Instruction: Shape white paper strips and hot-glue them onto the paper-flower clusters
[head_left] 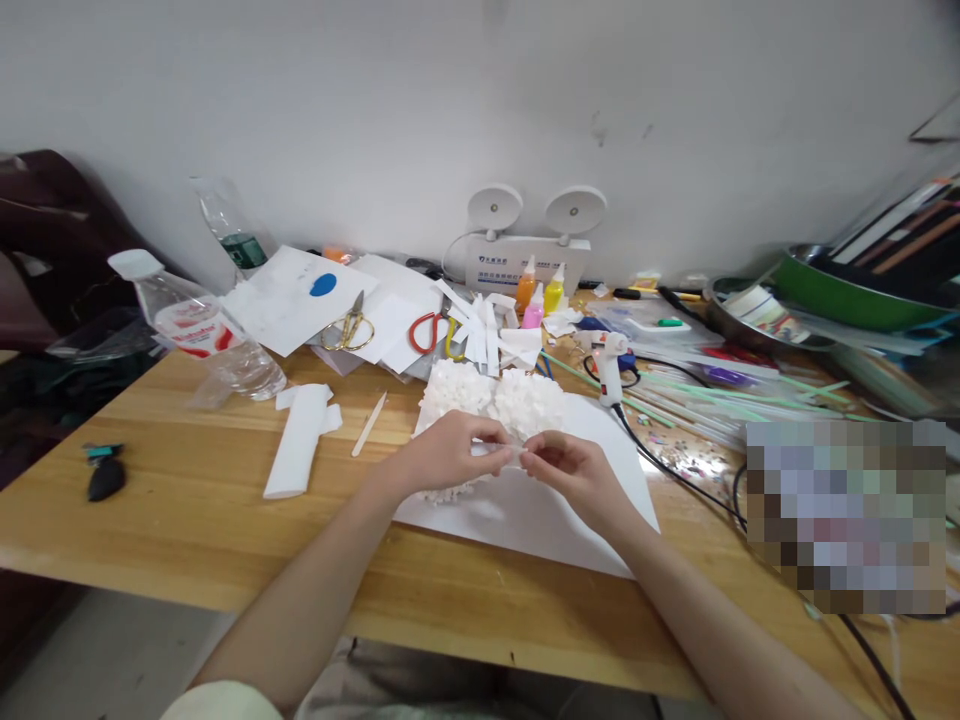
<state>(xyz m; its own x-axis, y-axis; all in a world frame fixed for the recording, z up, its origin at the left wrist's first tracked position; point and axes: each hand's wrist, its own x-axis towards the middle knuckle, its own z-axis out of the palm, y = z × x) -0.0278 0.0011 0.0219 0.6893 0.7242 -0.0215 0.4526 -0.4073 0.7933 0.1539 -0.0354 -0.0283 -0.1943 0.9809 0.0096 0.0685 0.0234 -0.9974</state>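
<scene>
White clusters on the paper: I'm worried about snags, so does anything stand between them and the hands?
Nothing visible stands between the white clusters and the left hand or right hand; the glue gun lies off to the right.

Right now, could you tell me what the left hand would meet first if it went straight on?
Likely the right hand, just past the white piece between them, though depth is unclear.

Pale cream sleeve (221,703) near the left elbow, 2 bare forearms (322,570), grey-beige cloth (390,685) over the lap
</scene>
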